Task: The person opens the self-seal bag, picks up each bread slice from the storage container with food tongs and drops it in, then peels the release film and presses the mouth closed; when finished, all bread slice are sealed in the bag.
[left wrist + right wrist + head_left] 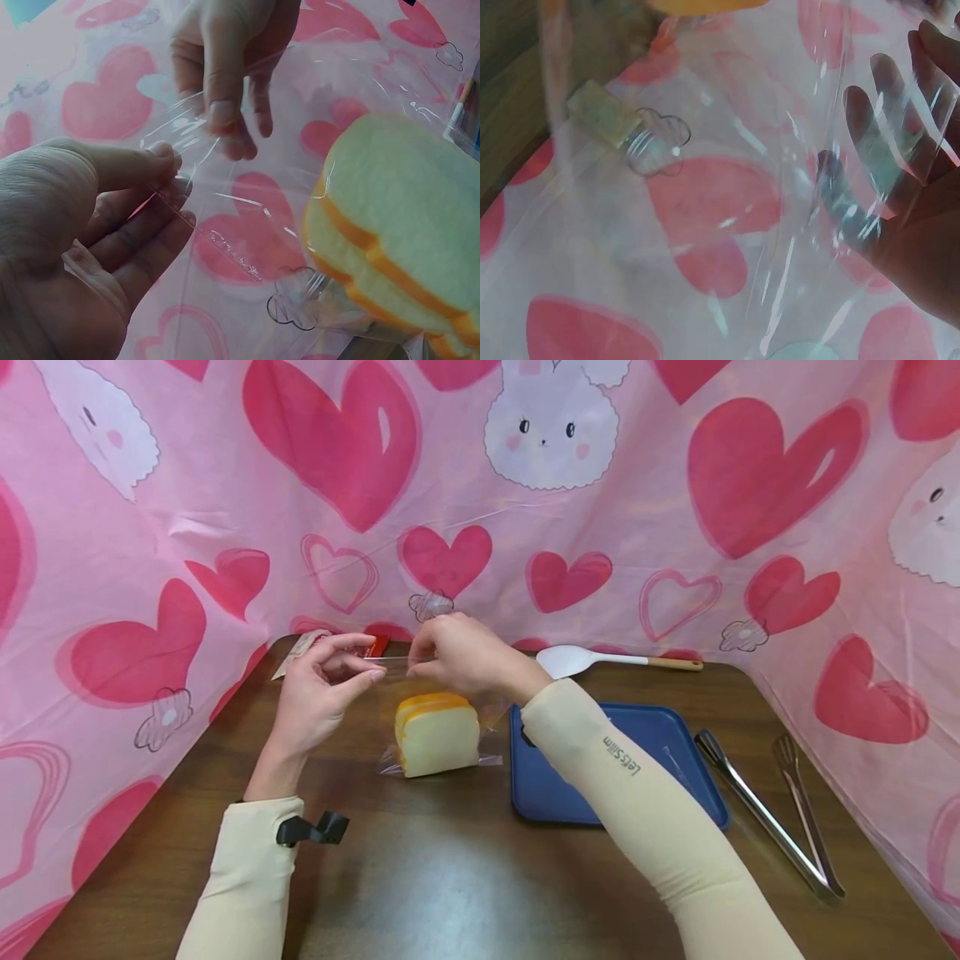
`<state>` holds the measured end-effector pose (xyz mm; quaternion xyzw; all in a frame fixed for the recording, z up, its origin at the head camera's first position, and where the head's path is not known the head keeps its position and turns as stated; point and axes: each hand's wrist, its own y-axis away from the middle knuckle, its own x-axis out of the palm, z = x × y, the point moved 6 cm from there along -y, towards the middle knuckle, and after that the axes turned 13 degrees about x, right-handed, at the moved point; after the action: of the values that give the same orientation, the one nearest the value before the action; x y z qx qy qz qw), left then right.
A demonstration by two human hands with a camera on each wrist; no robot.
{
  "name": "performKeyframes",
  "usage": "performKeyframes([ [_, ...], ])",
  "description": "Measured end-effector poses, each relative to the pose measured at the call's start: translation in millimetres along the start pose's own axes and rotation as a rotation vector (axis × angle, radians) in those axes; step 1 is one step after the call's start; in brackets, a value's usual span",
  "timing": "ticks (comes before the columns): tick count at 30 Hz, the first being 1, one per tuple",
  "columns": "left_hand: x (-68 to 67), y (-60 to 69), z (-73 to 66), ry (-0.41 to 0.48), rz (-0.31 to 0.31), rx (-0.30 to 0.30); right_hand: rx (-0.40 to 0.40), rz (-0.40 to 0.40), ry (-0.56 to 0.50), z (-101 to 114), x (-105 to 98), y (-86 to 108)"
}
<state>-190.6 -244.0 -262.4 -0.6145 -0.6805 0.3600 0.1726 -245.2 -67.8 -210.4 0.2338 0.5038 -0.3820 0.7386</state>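
Two pale slices of bread (439, 742) with orange crusts stand side by side on the table inside a clear plastic bag (491, 760). Above them, my left hand (324, 689) pinches the upper edge of the bag between thumb and fingers. Close to its right, my right hand (468, 652) pinches the same edge with the fingers pointing down. A stretch of bag edge runs taut between the two hands. The left wrist view has the bread (405, 202) through the film, and the right wrist view is mostly filled by the creased bag (727, 225).
Right of the bread lies a blue tray (555, 806), partly under my right forearm. Metal tongs (772, 822) lie beyond it. A white turner with a wooden handle (675, 664) lies at the back. Red (378, 645) and whitish packets (300, 647) sit at the back left.
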Motion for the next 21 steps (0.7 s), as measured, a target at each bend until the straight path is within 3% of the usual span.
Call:
performKeyframes([
  [14,0.9,-1.5,-1.4,-0.021,0.017,-0.028,-0.035,-0.088,-0.046,-46,-11,21.6],
  [21,0.4,-2.5,-1.9,-0.023,0.020,-0.014,0.001,-0.064,-0.102,-70,-15,32.4],
])
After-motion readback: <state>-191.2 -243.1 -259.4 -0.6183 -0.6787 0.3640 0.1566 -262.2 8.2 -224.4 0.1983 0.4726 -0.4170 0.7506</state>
